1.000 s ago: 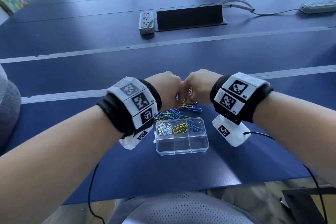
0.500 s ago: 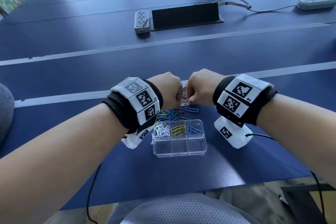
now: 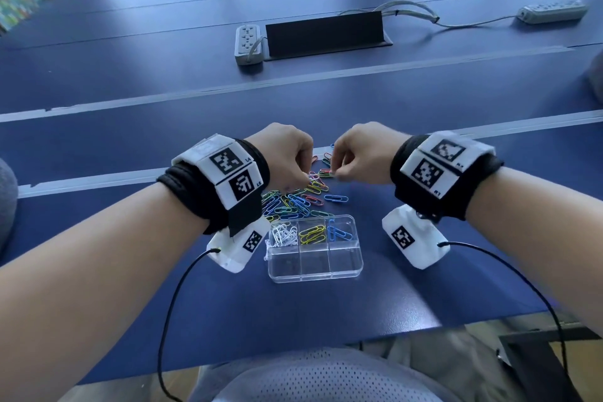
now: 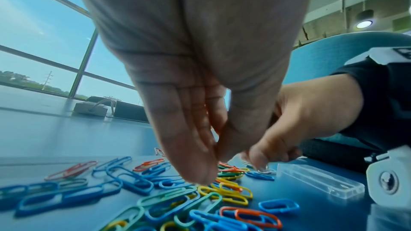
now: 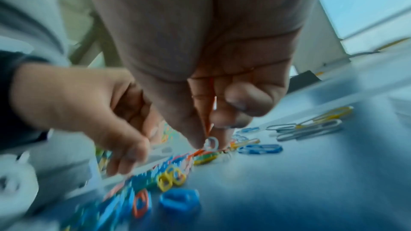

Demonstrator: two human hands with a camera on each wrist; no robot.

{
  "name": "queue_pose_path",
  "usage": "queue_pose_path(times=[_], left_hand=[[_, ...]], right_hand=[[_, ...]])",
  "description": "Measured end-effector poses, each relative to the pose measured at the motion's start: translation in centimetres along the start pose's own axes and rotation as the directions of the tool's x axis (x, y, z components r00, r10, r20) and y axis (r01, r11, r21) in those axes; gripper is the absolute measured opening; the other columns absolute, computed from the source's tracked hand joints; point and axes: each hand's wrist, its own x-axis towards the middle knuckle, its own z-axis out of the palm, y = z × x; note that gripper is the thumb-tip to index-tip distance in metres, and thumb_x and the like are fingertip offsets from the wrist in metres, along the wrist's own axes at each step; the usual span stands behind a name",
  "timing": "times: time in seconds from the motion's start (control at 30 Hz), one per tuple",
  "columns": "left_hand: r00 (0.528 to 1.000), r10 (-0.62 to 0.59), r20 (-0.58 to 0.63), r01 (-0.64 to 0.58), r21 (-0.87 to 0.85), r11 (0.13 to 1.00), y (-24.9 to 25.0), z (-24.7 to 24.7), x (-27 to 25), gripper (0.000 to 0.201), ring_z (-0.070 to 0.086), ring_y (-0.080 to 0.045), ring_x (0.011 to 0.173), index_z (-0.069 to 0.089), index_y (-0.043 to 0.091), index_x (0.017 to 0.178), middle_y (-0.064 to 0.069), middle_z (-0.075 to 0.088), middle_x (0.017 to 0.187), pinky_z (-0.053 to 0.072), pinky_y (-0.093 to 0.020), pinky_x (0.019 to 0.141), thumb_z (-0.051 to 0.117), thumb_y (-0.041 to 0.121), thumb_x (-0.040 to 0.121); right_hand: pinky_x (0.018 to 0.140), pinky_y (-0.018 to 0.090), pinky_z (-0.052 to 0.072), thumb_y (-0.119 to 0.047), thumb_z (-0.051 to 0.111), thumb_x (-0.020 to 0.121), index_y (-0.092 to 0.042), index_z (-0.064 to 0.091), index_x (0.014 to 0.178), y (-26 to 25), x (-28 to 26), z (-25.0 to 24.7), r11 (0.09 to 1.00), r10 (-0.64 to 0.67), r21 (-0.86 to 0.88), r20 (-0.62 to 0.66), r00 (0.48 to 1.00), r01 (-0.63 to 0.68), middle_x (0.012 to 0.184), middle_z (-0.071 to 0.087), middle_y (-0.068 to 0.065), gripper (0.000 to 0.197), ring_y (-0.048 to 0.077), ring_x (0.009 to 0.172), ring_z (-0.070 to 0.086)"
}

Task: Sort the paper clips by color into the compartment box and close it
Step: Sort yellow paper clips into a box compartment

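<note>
A pile of mixed colored paper clips (image 3: pixel 293 202) lies on the blue table just beyond the clear compartment box (image 3: pixel 315 276), whose lid is open. The box's far row holds white clips (image 3: pixel 284 235), yellow clips (image 3: pixel 312 234) and blue clips (image 3: pixel 339 233); its near row looks empty. My right hand (image 3: pixel 334 174) pinches a white clip (image 5: pixel 211 144) between thumb and index finger at the pile's far edge. My left hand (image 3: pixel 301 178) points down with fairly straight fingers, tips on the pile (image 4: pixel 155 191); nothing shows between them.
A grey power strip (image 3: pixel 248 42) and a black cable flap (image 3: pixel 326 33) sit at mid-table, with a second power strip (image 3: pixel 551 11) at the far right. Black sensor cables hang from both wrists over the table's near edge (image 3: pixel 326 349).
My hands, pressed knuckle to knuckle over the pile a second ago, have drawn apart. The right hand now has a white clip at its fingertips.
</note>
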Motion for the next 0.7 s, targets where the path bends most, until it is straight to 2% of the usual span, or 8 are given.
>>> queue_pose_path(times=[0.1,0.17,0.27,0.33,0.4,0.5,0.6,0.7], left_hand=[[1.0,-0.002,0.025,0.004,-0.066,0.998,-0.5,0.1,0.3,0.027,0.054,0.003,0.046,0.063,0.021,0.097,0.008,0.062,0.056,0.053,-0.024,0.072,0.055,0.004,0.077],[0.999,0.0,0.045,0.005,-0.099,0.995,-0.5,0.1,0.5,0.036,0.057,0.002,0.048,0.063,0.024,0.109,0.006,0.063,0.062,0.051,-0.021,0.072,0.049,0.004,0.082],[0.999,-0.036,0.028,0.039,-0.147,0.988,-0.4,0.1,0.6,0.03,0.067,-0.019,0.064,0.065,0.025,0.095,0.0,0.066,0.068,0.051,-0.021,0.067,0.043,0.008,0.084],[0.998,-0.067,0.018,0.069,-0.17,0.983,-0.3,0.1,0.8,0.023,0.07,-0.026,0.069,0.059,0.024,0.079,-0.011,0.07,0.077,0.054,-0.027,0.072,0.042,0.01,0.084],[0.994,-0.102,0.028,0.105,-0.185,0.977,-0.3,0.3,1.2,0.02,0.066,-0.025,0.059,0.05,0.022,0.071,-0.01,0.067,0.069,0.053,-0.027,0.07,0.041,0.01,0.085],[0.986,-0.15,0.071,0.163,-0.247,0.955,-0.1,0.2,2.0,0.025,0.051,-0.014,0.034,0.045,0.016,0.067,-0.008,0.053,0.053,0.044,-0.02,0.049,0.034,0.006,0.087],[0.974,-0.176,0.141,0.216,-0.361,0.907,0.3,-0.4,2.4,0.028,0.032,-0.016,0.027,0.039,0.011,0.058,-0.01,0.035,0.051,0.031,-0.012,0.035,0.033,-0.003,0.08],[0.959,-0.237,0.157,0.282,-0.423,0.861,0.2,-0.8,2.6,0.031,0.024,-0.014,0.038,0.036,0.012,0.05,-0.009,0.029,0.052,0.026,-0.013,0.047,0.034,0.0,0.079]], right_hand=[[0.058,0.022,0.046,-0.009,0.055,0.086,-0.026,0.067,0.095,1.4,0.6,-1.3,0.972,0.085,0.222,-0.037,0.996,-0.075,0.068,0.059,-0.001,0.023,0.013,0.055,0.053],[0.056,0.025,0.051,0.003,0.047,0.085,-0.017,0.067,0.087,2.3,0.8,-2.0,0.899,0.172,0.412,-0.013,0.985,-0.152,0.064,0.053,0.007,0.028,0.019,0.053,0.051],[0.049,0.021,0.055,0.007,0.046,0.084,-0.009,0.061,0.07,3.3,0.7,-2.5,0.715,0.287,0.662,0.013,0.958,-0.223,0.062,0.048,0.01,0.026,0.021,0.054,0.051],[0.04,0.017,0.049,0.004,0.046,0.088,-0.008,0.054,0.068,3.7,0.8,-2.3,0.655,0.333,0.715,0.018,0.943,-0.245,0.063,0.048,0.01,0.024,0.019,0.052,0.049],[0.041,0.018,0.04,0.0,0.041,0.089,-0.013,0.049,0.068,4.0,0.8,-2.0,0.702,0.362,0.658,-0.001,0.932,-0.272,0.063,0.048,0.008,0.026,0.018,0.049,0.043],[0.048,0.02,0.026,-0.002,0.041,0.087,-0.013,0.047,0.068,4.2,0.8,-1.8,0.78,0.335,0.539,0.067,0.94,-0.317,0.061,0.043,0.006,0.023,0.018,0.049,0.033],[0.056,0.025,0.04,-0.018,0.053,0.086,-0.015,0.061,0.079,3.9,0.0,-1.4,0.938,0.289,0.173,0.089,0.953,-0.3,0.071,0.055,0.004,0.011,0.021,0.062,0.048],[0.077,0.026,0.048,-0.024,0.066,0.08,-0.023,0.066,0.079,3.4,-0.8,-0.9,0.968,0.228,-0.108,0.004,0.974,-0.226,0.09,0.065,0.0,0.002,0.021,0.091,0.06]])
